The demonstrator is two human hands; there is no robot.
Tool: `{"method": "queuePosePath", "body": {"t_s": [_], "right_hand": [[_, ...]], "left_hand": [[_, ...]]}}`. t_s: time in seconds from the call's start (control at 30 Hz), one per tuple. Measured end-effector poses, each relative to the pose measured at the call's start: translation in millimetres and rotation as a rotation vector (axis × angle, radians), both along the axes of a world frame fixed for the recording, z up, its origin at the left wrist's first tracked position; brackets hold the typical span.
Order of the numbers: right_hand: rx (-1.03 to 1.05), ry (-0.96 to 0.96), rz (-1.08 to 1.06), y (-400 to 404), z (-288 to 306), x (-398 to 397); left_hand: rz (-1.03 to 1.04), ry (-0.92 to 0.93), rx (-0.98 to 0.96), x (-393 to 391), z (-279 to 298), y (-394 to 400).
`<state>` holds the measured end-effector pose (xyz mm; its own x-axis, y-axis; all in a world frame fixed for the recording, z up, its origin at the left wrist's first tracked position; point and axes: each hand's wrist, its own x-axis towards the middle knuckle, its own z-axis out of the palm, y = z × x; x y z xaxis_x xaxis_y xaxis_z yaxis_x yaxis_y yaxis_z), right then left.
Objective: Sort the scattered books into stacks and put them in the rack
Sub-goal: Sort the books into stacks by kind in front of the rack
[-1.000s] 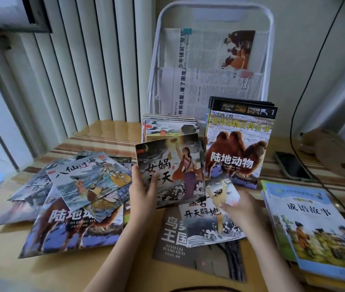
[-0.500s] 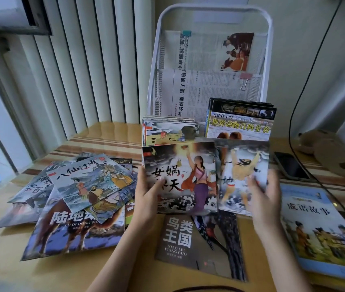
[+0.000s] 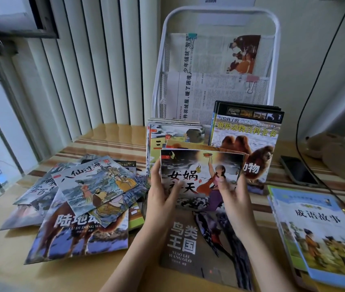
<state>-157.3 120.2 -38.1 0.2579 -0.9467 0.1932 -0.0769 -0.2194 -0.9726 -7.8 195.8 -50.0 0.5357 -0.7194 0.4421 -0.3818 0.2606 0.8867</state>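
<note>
Both hands are up over the table (image 3: 4, 249) with a small stack of picture books (image 3: 203, 178) between them: the left hand (image 3: 163, 194) grips the left edge, thumb curled onto the cover, and the right hand (image 3: 233, 192) clasps the right edge, thumb across the front. The top cover shows a figure lifting a bowl, and orange edges of more books peek out behind it. Just beyond, at the far side, the white wire rack (image 3: 215, 15) holds clipped newspapers, with a row of small books (image 3: 173, 131) and the tall camel encyclopedia (image 3: 247, 135) standing at its foot. To the left lies a scattered heap of books (image 3: 83, 197). Near the wrists a dark bird book (image 3: 188, 249) lies flat, and on the right sits a blue-covered stack (image 3: 315, 228), a phone (image 3: 298, 171) beyond it.
</note>
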Motion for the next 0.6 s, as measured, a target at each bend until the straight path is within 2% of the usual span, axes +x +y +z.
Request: {"method": "queuePosePath", "body": {"t_s": [0.13,0.33,0.47,0.53,0.6], "right_hand": [[0.012,-0.093,-0.01,-0.4,-1.3,1.8],[-0.005,0.077,-0.031,-3.8,-22.6,10.5],[-0.092,0.223,-0.027,-8.0,-24.3,5.7],[-0.181,0.275,-0.086,-10.4,-18.9,11.6],[-0.358,0.31,-0.137,-20.2,-8.0,27.2]], "left_hand": [[-0.024,-0.05,-0.004,-1.5,-2.2,-1.9],[-0.042,-0.003,0.129,-1.0,-14.7,-11.7],[0.004,-0.16,0.178,-1.9,-23.9,-13.3],[0.046,-0.162,0.127,1.5,-20.5,-14.2],[0.154,-0.19,0.01,12.5,-8.4,-21.6]]}}
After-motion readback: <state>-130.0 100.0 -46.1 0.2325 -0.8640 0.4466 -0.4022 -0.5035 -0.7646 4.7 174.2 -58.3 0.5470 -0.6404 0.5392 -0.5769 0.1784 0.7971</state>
